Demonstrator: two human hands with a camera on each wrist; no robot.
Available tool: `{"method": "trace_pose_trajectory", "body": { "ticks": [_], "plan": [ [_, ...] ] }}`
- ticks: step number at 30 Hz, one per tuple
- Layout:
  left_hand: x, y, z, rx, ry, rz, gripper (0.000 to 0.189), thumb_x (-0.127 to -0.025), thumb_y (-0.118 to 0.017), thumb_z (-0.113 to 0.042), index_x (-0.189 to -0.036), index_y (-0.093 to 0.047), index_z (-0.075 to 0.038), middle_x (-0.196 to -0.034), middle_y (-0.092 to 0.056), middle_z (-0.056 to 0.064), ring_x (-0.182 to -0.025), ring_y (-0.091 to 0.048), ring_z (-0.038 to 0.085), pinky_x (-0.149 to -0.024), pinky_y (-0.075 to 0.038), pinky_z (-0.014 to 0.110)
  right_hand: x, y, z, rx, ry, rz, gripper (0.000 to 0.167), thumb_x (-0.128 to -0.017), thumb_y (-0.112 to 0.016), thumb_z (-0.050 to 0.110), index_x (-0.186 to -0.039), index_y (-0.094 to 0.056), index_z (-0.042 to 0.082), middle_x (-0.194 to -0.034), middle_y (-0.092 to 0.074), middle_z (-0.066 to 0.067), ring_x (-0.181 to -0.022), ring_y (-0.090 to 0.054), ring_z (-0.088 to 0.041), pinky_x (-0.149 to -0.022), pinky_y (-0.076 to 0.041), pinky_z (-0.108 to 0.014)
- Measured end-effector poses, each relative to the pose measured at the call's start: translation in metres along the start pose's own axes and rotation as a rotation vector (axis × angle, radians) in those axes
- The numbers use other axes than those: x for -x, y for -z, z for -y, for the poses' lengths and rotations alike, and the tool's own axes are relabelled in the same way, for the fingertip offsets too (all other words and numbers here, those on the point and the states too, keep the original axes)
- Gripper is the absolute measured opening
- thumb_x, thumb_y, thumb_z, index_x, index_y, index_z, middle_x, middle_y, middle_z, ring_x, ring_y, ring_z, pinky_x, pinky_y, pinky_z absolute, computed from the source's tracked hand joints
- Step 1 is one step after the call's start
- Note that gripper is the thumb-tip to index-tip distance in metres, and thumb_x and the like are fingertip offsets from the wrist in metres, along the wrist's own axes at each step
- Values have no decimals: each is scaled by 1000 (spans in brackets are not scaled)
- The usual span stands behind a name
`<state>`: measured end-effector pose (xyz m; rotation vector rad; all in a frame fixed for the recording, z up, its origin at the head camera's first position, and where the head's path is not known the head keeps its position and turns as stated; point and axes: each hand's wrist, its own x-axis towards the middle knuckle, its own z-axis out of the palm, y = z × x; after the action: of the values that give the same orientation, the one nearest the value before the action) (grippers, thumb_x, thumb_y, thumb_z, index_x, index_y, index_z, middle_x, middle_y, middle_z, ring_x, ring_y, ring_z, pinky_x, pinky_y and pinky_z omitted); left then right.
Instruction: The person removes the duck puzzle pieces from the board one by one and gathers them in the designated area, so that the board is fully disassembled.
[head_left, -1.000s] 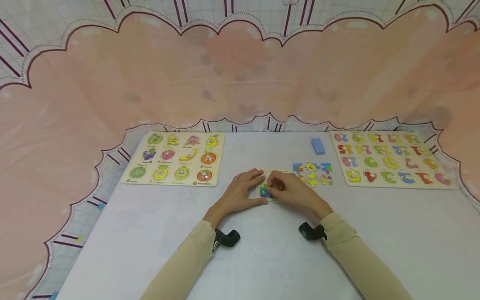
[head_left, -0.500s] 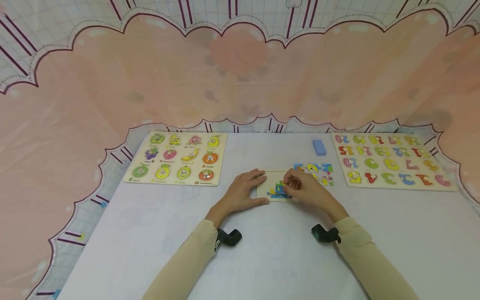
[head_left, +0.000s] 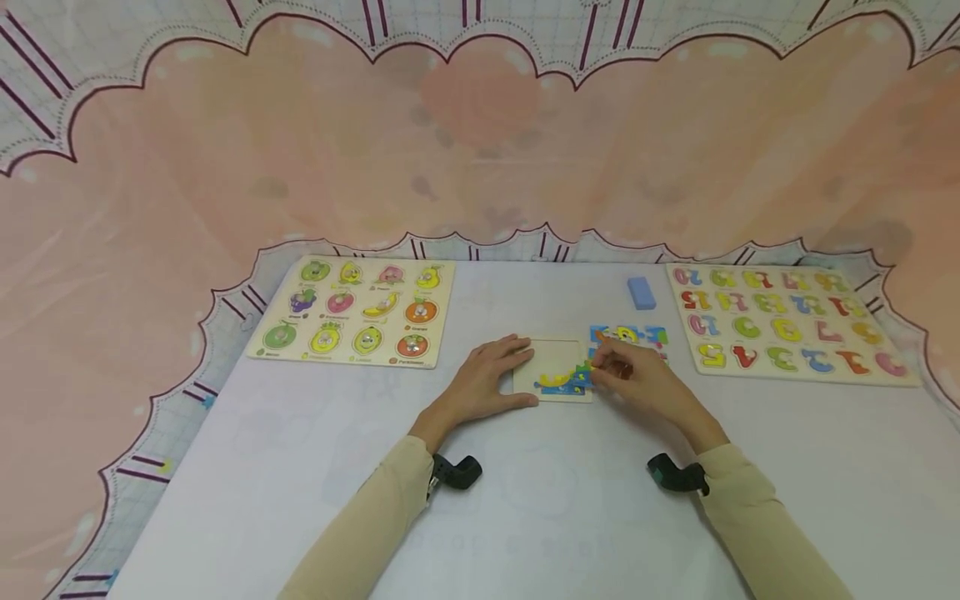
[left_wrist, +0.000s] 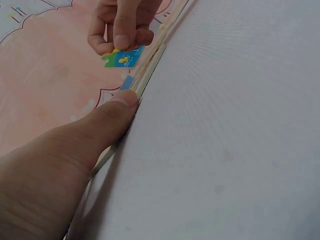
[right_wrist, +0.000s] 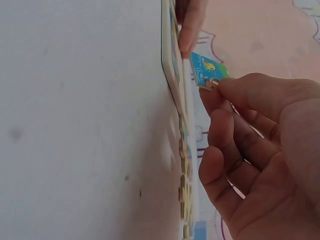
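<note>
A small wooden puzzle tray (head_left: 546,357) lies on the white table in the head view, with a yellow and blue part of a picture along its near edge. At its left side rests my left hand (head_left: 483,382), fingers on the far left corner and straight thumb (left_wrist: 117,107) along the near edge. My right hand (head_left: 641,383) pinches a blue and green jigsaw piece (right_wrist: 204,69) with a small yellow figure, between thumb and index finger. That piece (left_wrist: 124,59) is tilted and raised above the tray's right part in the left wrist view.
Behind my right hand lie several loose jigsaw pieces (head_left: 651,335), partly hidden by it. A blue block (head_left: 641,293) sits farther back. A fruit puzzle board (head_left: 352,333) is at the left, a number puzzle board (head_left: 795,333) at the right.
My right hand has moved right across the tray with the jigsaw piece, from the left part to the right edge. My left hand has stayed in place on the tray.
</note>
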<state>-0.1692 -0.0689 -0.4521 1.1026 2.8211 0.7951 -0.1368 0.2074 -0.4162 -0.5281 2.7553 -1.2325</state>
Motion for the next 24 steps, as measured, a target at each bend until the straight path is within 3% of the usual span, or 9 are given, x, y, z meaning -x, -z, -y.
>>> {"method": "trace_pose_trajectory", "body": {
  "ticks": [24],
  "plan": [
    [-1,1,-2,22,10,4,75,-79,-71,-49,-140,-47,-12,-150,-38,0,-144,-25,19,-116,-23,44,17,10,-18,82,10,41,10,-87,-68,15,-97,-65,12,-83,-66,4,-76,-56,-7,-69,-47,-19]
  ]
}}
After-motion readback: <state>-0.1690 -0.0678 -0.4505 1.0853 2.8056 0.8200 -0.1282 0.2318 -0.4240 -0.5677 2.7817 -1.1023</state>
